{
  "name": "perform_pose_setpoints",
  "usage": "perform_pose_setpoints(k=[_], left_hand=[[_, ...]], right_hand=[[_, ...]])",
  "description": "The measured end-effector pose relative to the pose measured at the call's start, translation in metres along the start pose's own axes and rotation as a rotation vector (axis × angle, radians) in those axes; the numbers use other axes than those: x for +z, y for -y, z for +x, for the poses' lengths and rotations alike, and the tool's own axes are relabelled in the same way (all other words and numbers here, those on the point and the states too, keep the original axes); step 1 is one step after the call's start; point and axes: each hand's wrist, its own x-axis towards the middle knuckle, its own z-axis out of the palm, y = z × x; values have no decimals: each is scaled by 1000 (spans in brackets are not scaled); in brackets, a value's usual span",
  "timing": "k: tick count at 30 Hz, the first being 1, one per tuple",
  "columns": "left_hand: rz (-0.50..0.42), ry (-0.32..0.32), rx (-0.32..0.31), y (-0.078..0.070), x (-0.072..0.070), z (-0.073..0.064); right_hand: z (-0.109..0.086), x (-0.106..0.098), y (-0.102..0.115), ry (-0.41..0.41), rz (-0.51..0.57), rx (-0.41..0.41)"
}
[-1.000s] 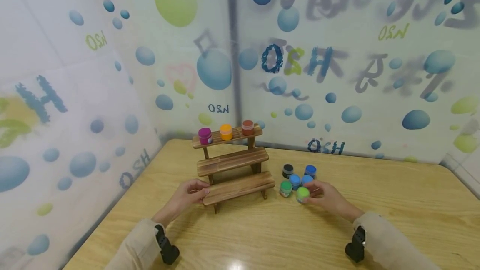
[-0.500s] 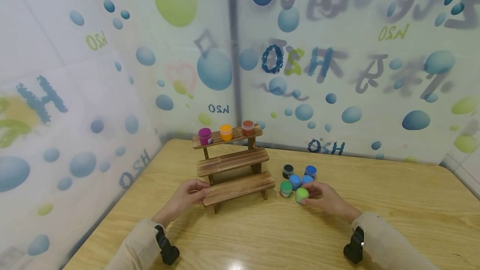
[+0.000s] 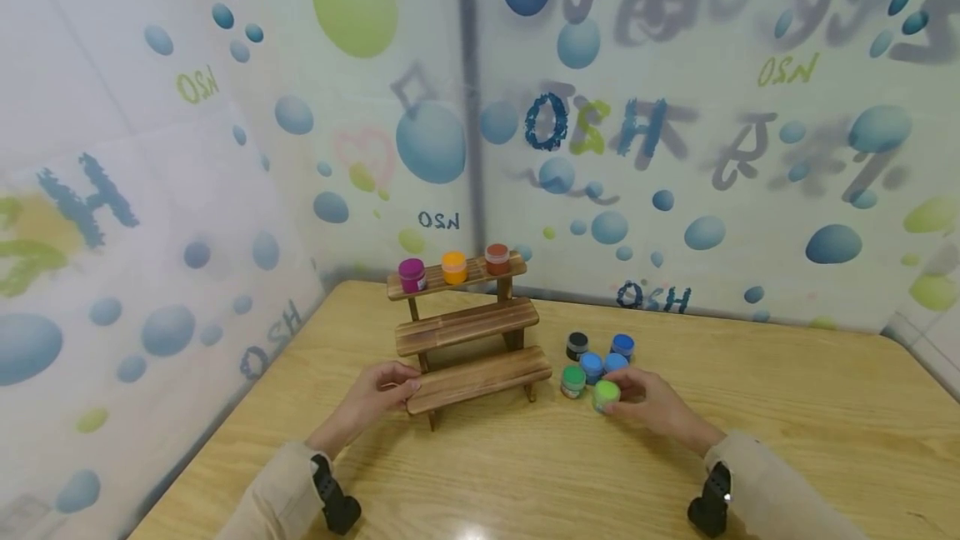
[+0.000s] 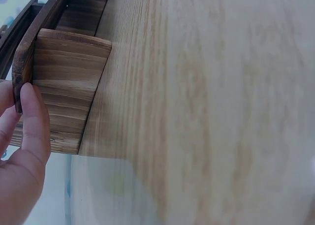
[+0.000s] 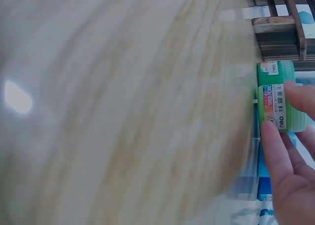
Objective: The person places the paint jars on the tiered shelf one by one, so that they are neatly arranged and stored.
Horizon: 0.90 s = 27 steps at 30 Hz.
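A three-tier wooden display stand (image 3: 480,379) stands at mid-left on the table. My left hand (image 3: 372,400) pinches the left end of its lowest step; the left wrist view shows thumb and fingers on either side of the board's end (image 4: 22,70). To the right, my right hand (image 3: 660,408) holds a light green paint jar (image 3: 604,395) between thumb and fingers. In the right wrist view, that jar (image 5: 278,107) shows a printed label, with the dark green jar (image 3: 573,382) beyond it. Whether the held jar touches the table is unclear.
Purple (image 3: 412,276), orange (image 3: 454,268) and brown (image 3: 497,260) jars line the top step. A black jar (image 3: 577,346) and several blue jars (image 3: 591,367) cluster behind the light green one. A printed curtain (image 3: 712,190) hangs behind the table (image 3: 480,482).
The right hand's fingers have closed in on the light green jar, which has shifted slightly toward me. My left hand stays on the stand. The head view has tilted slightly.
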Motion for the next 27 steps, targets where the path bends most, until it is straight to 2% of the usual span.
perform_pose_setpoints(k=[8, 19, 27], left_hand=[[4, -9, 1, 0, 0, -1], [12, -18, 7, 1, 1, 1], [2, -20, 8, 1, 1, -1]], right_hand=[[-5, -5, 7, -33, 11, -17], [-7, -8, 24, 28, 38, -167], [2, -12, 45, 10, 37, -252]])
